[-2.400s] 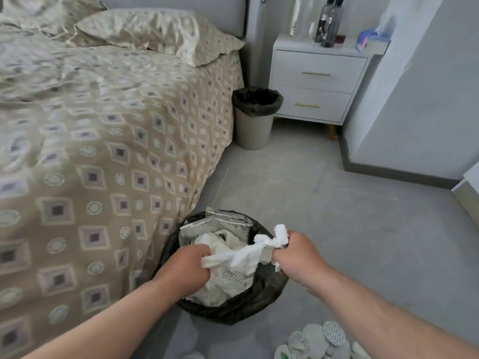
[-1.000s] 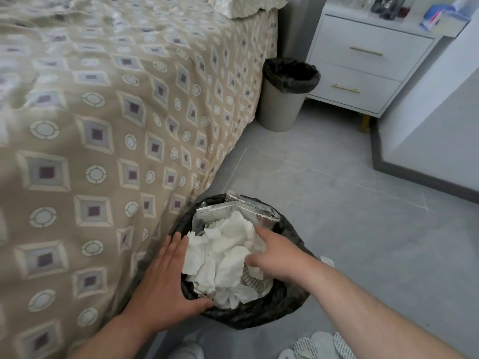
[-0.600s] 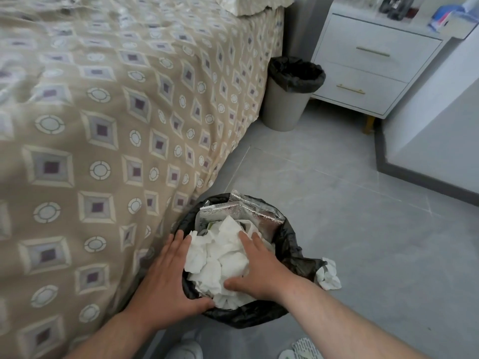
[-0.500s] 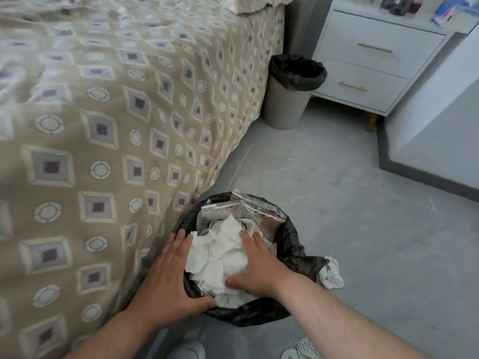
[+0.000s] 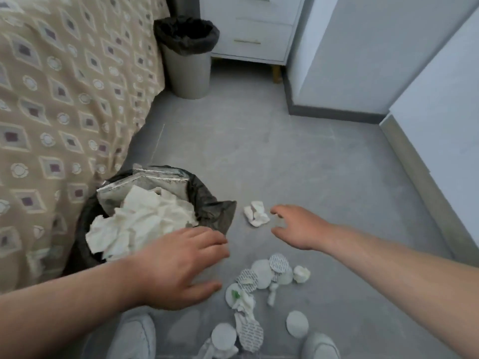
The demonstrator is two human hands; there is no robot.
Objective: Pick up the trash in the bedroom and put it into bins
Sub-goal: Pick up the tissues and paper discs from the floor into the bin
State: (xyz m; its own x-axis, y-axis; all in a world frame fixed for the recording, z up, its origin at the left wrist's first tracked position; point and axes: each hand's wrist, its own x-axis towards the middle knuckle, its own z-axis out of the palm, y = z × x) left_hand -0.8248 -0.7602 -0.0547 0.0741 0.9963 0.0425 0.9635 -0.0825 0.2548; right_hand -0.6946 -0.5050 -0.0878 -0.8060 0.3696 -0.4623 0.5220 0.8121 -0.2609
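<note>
After tissues [image 5: 145, 218] were pressed into bin [image 5: 212, 206], right hand [image 5: 293, 226], open, empty, reaches for fallen tissue wad [image 5: 256, 213]; left hand [image 5: 181, 265] open; floor litter [image 5: 261, 274] remains.

Forearms [image 5: 388, 263] bare to frame edge; pale grey shoes [image 5: 134, 338], rounded toes.

Near bin [image 5: 207, 203] base behind left arm [image 5: 64, 307].
</note>
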